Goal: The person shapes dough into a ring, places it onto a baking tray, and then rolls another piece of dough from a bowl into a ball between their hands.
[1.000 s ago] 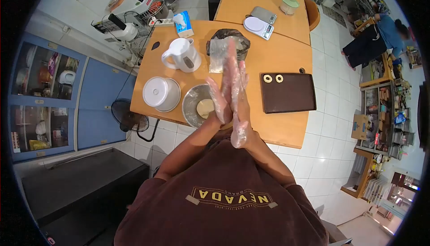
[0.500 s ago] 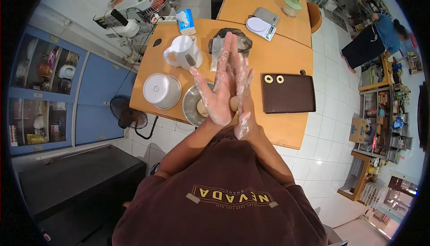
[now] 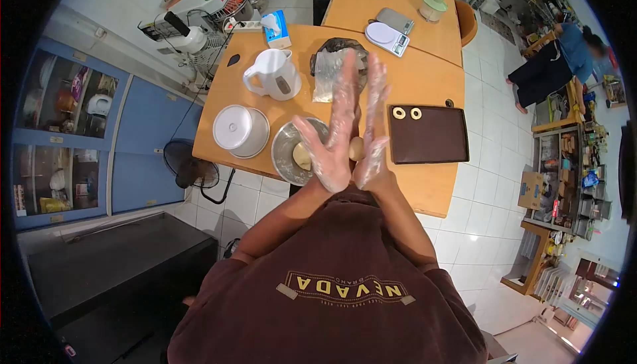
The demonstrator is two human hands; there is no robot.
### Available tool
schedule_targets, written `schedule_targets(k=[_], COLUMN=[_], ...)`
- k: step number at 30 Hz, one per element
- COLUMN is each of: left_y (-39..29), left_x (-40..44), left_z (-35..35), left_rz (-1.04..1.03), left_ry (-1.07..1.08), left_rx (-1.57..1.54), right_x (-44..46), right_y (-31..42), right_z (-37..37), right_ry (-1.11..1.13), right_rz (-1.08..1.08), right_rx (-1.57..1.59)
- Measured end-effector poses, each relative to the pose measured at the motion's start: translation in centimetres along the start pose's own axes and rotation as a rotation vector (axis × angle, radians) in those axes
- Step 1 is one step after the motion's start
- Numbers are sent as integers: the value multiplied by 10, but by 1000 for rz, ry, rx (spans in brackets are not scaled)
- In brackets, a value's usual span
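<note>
A small pale dough ball [image 3: 357, 148] is held between my two upright palms, partly covered by them. My left hand [image 3: 334, 155], in a clear plastic glove, has its fingers stretched forward and its thumb apart. Facing it, my right hand [image 3: 374, 155] wears the same kind of glove, its fingers also extended and the palm against the ball. Just left of my hands stands a metal bowl [image 3: 282, 154] with a lump of dough [image 3: 302, 156] in it. To the right lies a dark brown baking tray [image 3: 428, 138] with two dough rings [image 3: 407, 113] near its far left corner.
On the table [image 3: 424, 191] are a white lidded tub [image 3: 240, 130], a white pitcher [image 3: 274, 74], a tissue box [image 3: 276, 29], a plastic bag [image 3: 328, 75] and a kitchen scale [image 3: 387, 38]. A fan [image 3: 190, 164] stands at the left. Another person [image 3: 557, 62] is at the far right.
My right hand has slid forward against my left, which has shifted slightly right. The dough ball stays between the palms. The bowl and tray look the same.
</note>
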State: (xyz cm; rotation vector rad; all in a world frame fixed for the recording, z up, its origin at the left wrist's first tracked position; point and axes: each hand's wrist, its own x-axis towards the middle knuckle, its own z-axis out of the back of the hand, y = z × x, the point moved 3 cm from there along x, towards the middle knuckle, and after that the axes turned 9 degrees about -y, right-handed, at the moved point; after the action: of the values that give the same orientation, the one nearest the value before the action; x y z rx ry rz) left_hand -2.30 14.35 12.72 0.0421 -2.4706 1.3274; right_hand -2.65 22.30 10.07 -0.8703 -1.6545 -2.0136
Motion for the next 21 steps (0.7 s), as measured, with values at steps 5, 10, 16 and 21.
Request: schedule_targets(k=[5, 10, 16, 21], left_y=[3, 5, 8, -6], left_x=[16, 3, -18, 0], left_z=[16, 14, 2, 5], left_rz=[74, -53, -117, 4], left_ry=[-197, 4, 81, -120], left_rx=[-91, 389, 294, -70], right_x=[-17, -2, 7, -13], right_y=[15, 35, 32, 14], right_z=[-13, -8, 1, -15], right_ry=[121, -4, -89, -43], right_rz=[-14, -233, -253, -175], right_rx=[101, 432, 401, 366])
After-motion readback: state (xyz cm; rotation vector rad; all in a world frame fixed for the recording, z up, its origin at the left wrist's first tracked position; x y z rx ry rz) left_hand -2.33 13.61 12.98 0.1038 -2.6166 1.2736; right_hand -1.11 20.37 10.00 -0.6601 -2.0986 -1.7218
